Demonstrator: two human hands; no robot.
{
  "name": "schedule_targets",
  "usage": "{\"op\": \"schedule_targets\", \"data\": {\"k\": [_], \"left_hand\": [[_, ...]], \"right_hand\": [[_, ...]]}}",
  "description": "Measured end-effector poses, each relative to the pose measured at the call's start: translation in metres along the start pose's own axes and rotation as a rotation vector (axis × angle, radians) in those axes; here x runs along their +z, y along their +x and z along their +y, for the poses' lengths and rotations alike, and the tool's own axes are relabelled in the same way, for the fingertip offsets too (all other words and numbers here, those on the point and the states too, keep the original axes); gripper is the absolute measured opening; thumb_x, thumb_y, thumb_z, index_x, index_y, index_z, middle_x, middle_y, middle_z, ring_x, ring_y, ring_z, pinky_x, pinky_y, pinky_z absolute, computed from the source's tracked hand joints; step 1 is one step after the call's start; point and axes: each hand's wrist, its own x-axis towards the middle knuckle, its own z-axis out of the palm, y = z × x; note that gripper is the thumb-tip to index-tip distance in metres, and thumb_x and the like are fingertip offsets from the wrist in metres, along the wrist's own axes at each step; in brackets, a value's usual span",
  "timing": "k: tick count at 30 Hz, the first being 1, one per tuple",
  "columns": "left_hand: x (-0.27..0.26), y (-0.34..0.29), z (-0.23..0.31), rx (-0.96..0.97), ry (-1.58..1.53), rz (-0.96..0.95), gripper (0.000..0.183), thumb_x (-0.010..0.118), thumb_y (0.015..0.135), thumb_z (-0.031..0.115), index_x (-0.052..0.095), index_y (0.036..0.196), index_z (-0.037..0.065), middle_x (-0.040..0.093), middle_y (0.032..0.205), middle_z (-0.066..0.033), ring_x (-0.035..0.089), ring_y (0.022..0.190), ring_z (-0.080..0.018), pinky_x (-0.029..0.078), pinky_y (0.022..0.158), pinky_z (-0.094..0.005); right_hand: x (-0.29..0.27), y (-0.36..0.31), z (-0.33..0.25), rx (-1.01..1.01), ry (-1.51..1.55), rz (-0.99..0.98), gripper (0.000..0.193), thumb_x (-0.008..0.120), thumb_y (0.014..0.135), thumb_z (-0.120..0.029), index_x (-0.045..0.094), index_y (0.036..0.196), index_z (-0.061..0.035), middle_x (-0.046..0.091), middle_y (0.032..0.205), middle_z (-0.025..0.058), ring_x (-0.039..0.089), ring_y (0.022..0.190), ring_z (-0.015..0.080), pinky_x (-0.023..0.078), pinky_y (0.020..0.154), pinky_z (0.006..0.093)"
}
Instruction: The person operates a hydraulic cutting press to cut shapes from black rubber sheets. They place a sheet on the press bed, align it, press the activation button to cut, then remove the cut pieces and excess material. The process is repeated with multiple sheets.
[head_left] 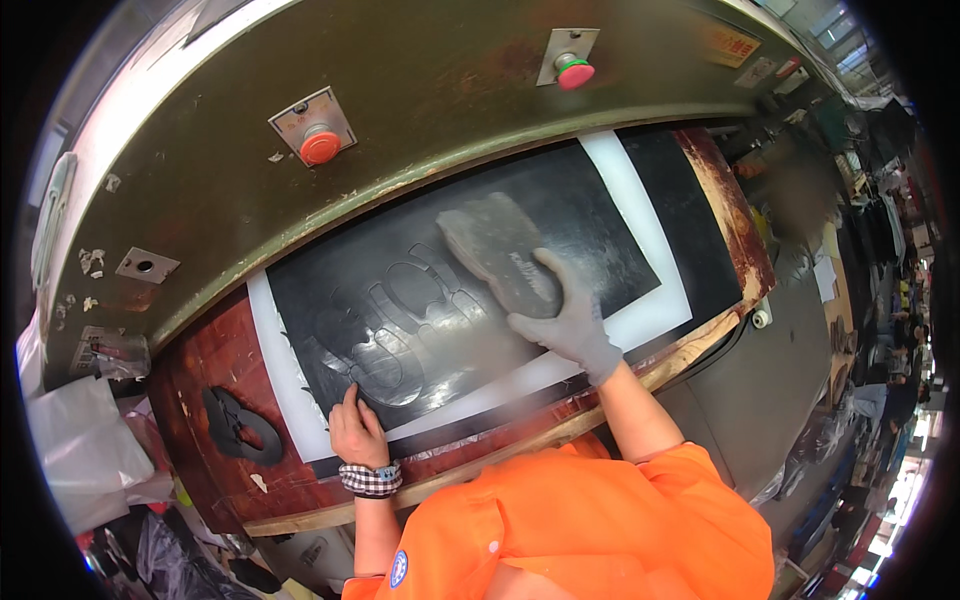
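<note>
My right hand (572,335), in a grey glove, grips the near end of a dark grey slab (498,245) with pale lettering. The slab is long and flat with curved sides; motion blurs it, and I cannot tell exactly what it is. It is over a black sheet (610,225). My left hand (358,432) is bare, with a checked band at the wrist. Its index finger reaches onto the sheet's near left part, beside curved sole-like outlines (390,370), and it holds nothing. Under the black sheet is a white board (665,305).
A green machine beam (420,90) spans the far side, bearing two red push buttons (320,147) (575,73). On the reddish table (195,365) at left lies a black sole-shaped piece with a cutout (240,428). Clear plastic bags (85,445) hang at far left. A wooden strip (690,350) edges the table's near side.
</note>
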Motion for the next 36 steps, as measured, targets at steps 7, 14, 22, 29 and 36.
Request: {"op": "schedule_targets", "data": {"k": [7,14,22,29,36], "left_hand": [[0.003,0.023,0.013,-0.012,0.011,0.036,0.026,0.059,0.086,-0.003,0.067,0.110,0.002,0.056,0.078,-0.0137,0.054,0.071,-0.0320,0.045,0.066,-0.0423],[-0.002,0.059,0.012,-0.062,-0.017,-0.057,0.024,0.061,0.087,0.001,0.065,0.111,0.000,0.056,0.076,-0.0132,0.055,0.070,-0.0300,0.044,0.066,-0.0409],[0.046,0.099,0.025,-0.011,-0.131,-0.110,0.007,0.063,0.087,0.007,0.065,0.092,0.003,0.061,0.077,-0.0133,0.059,0.067,-0.0306,0.048,0.062,-0.0393],[0.057,0.139,0.004,0.057,-0.131,-0.083,0.010,0.060,0.089,0.008,0.067,0.087,0.001,0.067,0.078,-0.0171,0.065,0.069,-0.0347,0.051,0.062,-0.0410],[0.056,0.123,-0.025,-0.104,-0.200,-0.231,0.024,0.062,0.092,0.014,0.068,0.103,-0.007,0.071,0.096,-0.0238,0.070,0.086,-0.0344,0.056,0.079,-0.0402]], "right_hand": [[0.024,0.002,0.039,-0.282,-0.395,0.135,0.086,0.084,0.059,-0.027,0.045,0.133,-0.0070,0.045,0.126,0.0229,0.042,0.121,0.0424,0.038,0.101,0.0518],[0.007,0.102,0.018,-0.374,-0.268,0.245,0.047,0.077,0.073,-0.022,0.058,0.111,-0.0035,0.055,0.116,0.0185,0.053,0.109,0.0386,0.044,0.094,0.0475],[-0.027,0.230,-0.018,-0.548,-0.429,0.553,0.016,0.064,0.082,-0.003,0.052,0.072,-0.0047,0.051,0.078,0.0155,0.050,0.072,0.0357,0.041,0.064,0.0463],[-0.020,0.227,-0.005,-0.482,-0.316,0.524,0.011,0.064,0.082,-0.009,0.055,0.077,-0.0041,0.051,0.079,0.0166,0.051,0.075,0.0381,0.043,0.066,0.0477],[0.021,0.103,0.037,-0.267,-0.070,0.152,0.014,0.062,0.083,-0.022,0.059,0.081,-0.0078,0.059,0.080,0.0158,0.059,0.078,0.0299,0.049,0.069,0.0429]]}}
